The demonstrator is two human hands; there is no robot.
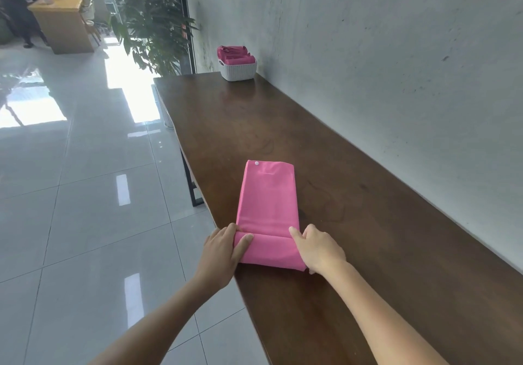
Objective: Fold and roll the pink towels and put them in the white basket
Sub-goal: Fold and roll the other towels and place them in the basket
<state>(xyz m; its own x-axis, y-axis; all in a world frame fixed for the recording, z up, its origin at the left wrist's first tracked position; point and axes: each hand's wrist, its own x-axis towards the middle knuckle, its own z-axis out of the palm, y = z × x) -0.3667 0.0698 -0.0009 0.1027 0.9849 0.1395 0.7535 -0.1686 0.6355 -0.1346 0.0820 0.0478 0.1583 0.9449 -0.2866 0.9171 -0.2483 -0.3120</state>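
With the left hand and right hand each gripping an end of the roll begun on the pink towel, folded near the worktop edge, uneven pressure risked a crooked, loose roll unfit for the distant white basket

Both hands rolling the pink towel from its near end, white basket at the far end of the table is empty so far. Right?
Not quite. The white basket is not empty: the head view shows pink rolled towels already in it. The rest holds: the left hand and right hand grip the roll at the near end of the pink towel, and the basket stands at the far end of the table.
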